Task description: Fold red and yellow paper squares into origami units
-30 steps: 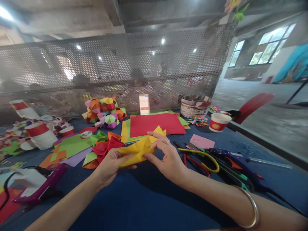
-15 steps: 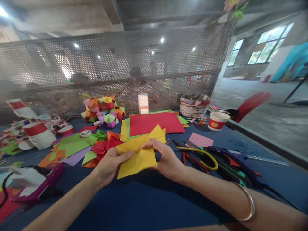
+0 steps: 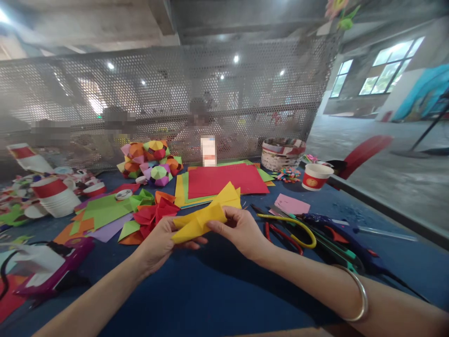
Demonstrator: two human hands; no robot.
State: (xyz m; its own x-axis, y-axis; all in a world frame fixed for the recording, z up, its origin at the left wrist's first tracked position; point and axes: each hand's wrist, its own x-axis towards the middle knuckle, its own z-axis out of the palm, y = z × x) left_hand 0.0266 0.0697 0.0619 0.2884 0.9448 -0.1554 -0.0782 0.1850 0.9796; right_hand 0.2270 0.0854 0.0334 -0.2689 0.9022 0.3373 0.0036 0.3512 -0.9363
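Between my two hands is a yellow sheet of paper (image 3: 198, 223), partly folded and bent, held above the blue table. My left hand (image 3: 164, 241) grips its left end, some fingers showing beneath it. On the right end, my right hand (image 3: 242, 231) pinches the paper between thumb and fingers. Another pointed piece of folded yellow paper (image 3: 229, 194) shows just behind; whether it joins the held sheet I cannot tell. Red folded paper pieces (image 3: 154, 215) lie beside my left hand. Behind my hands rests a stack topped with red paper (image 3: 228, 180).
Scissors with yellow handles (image 3: 305, 234), a box cutter (image 3: 336, 250) and a blue glue gun (image 3: 358, 241) lie at right. A paper cup (image 3: 315, 177) and woven basket (image 3: 283, 153) stand behind. Folded paper balls (image 3: 154, 157), stacked cups (image 3: 58, 196) and a purple power strip (image 3: 66, 260) are at left.
The yellow paper, flatter and facing me before, is now bent over into a narrower shape. My right thumb has moved to its near side, and my left fingers now show below it.
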